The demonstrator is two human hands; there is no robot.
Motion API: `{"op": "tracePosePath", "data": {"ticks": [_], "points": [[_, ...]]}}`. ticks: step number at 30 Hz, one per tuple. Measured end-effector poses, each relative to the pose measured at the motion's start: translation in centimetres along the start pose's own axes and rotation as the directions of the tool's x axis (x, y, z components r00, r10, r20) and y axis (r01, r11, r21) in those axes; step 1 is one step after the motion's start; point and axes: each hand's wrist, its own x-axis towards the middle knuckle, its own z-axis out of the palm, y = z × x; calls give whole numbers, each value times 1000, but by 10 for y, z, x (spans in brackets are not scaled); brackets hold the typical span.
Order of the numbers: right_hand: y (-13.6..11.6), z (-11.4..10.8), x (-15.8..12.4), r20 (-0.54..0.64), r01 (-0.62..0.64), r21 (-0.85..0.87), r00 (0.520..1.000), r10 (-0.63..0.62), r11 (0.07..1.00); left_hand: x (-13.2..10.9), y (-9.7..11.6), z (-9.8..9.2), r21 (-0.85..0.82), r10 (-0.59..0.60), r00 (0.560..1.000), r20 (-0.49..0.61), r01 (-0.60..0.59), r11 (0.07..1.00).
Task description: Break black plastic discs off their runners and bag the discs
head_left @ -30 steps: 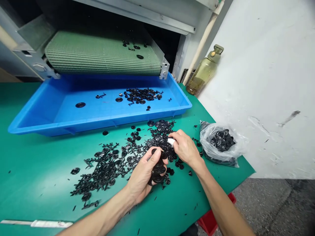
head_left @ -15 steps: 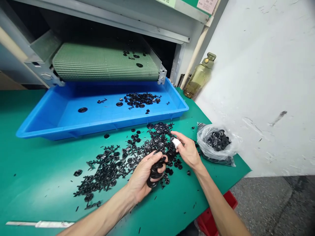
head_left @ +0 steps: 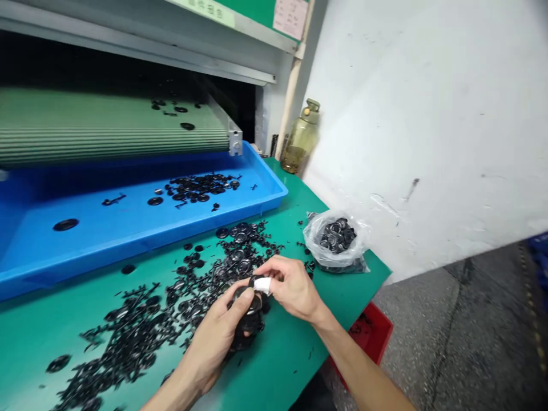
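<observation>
Green worktop (head_left: 282, 357), blue tray (head_left: 141, 248) far left.
On my feed: left hand (head_left: 216, 331) and right hand (head_left: 295, 288) together, near centre; clear plastic bag (head_left: 323, 256), right; then black discs (head_left: 253, 303), a clutch gripped in the left, one pinched by the right.
</observation>
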Motion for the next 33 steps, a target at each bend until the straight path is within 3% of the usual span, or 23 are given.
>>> {"op": "tracePosePath", "data": {"ticks": [3, 6, 10, 12, 14, 16, 18, 21, 23, 28, 33], "points": [[-1, -2, -3, -14, 25, 3, 1000, -25, 1000, -2, -1, 6, 60, 11, 1000, -8, -10, 998], [4, -1, -5, -19, 13, 44, 1000, -12, 999, -5, 2, 11, 252, 106, 992, -62, -87, 964], [15, -5, -7, -89, -2, 17, 996, 3, 1000, -13, 22, 20, 432, 183, 977, -110, -119, 894], [22, -9, -8, -172, 2, -49, 985, -11, 999, -14, 37, 32, 471, 206, 972, -109, -132, 872], [29, -12, -9, -230, 23, -132, 972, -53, 991, -9, 53, 56, 530, 248, 968, -17, -202, 824], [36, -12, -9, -242, 56, -209, 964, -107, 976, 7, 64, 90, 604, 312, 932, 184, -358, 713], [43, -10, -9, -228, 93, -271, 961, -158, 958, 31, 68, 130, 677, 427, 820, 381, -562, 475], [50, -8, -11, -195, 167, -323, 952, -238, 932, 73, 65, 183, 709, 477, 764, 435, -617, 342], [53, -7, -15, -178, 226, -317, 940, -292, 921, 95, 59, 205, 735, 497, 730, 470, -635, 237], [65, -11, -22, -169, 340, -245, 907, -386, 908, 116, 47, 218, 799, 508, 681, 528, -601, -24], [74, -18, -18, -126, 397, -313, 883, -452, 863, 116, 45, 214, 770, 459, 639, 617, -611, -185]]}}
